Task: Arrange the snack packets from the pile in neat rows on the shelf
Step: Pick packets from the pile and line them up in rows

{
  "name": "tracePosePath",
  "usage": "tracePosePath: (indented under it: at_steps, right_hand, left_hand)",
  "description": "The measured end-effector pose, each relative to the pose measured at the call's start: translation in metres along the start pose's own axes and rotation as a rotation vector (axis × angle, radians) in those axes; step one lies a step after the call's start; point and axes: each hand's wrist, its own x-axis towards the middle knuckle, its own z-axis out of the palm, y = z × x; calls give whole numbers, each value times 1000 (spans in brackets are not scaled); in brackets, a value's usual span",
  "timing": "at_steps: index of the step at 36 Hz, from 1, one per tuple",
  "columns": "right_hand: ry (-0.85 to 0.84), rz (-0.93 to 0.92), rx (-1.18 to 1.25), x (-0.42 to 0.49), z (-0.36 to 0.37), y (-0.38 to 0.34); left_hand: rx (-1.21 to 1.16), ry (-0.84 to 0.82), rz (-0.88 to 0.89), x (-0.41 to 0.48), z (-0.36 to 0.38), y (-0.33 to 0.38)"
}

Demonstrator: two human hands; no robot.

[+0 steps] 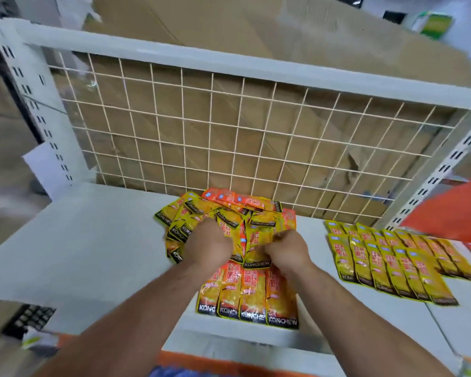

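Note:
A loose pile of yellow and orange snack packets (229,213) lies on the white shelf (93,235) against the wire grid back. My left hand (208,242) digs into the pile's front with curled fingers around packets. My right hand (287,250) pinches a yellow packet (257,240) at the pile's near edge. A neat row of several packets (248,295) lies flat at the shelf's front edge, just below my hands. Two more overlapping rows of yellow packets (386,257) sit on the shelf to the right.
A white wire grid (229,131) backs the shelf, with brown cardboard (256,36) behind and above it. Slotted white uprights (33,104) stand at both sides. A blurred red-orange object (452,213) hangs at the right edge. The shelf's left part is bare white surface.

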Motion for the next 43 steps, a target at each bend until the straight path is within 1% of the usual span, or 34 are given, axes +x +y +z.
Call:
tracePosePath:
  at_steps: [3,7,10,15,20,28,34,39,43]
  right_hand:
    - [-2,52,138,-9,-1,-2]
    - [8,102,233,-20,-5,-1]
    - [-32,129,282,-26,-8,4]
    - [-90,151,432,-38,-15,11]
    - [-75,139,440,-41,-25,21]
    - [-67,66,407,-35,-55,48]
    - [-97,18,446,-28,-105,92]
    - [-114,-23,419,-14,-169,145]
    - [-79,-24,405,-3,-223,190]
  left_hand:
    - [-102,-36,-9,0,-2,-3]
    - [-230,-102,-63,-1,-4,-2]
    - [-303,-139,-99,-3,-2,-2]
    - [-408,-206,-176,-12,6,0]
    - [-520,-215,-226,-25,12,9]
    - [-560,-205,-185,-56,27,40]
    - [-542,-191,-184,-83,63,85]
    - [-530,-192,-170,-118,111,138]
    - [-510,-226,-146,-140,152,189]
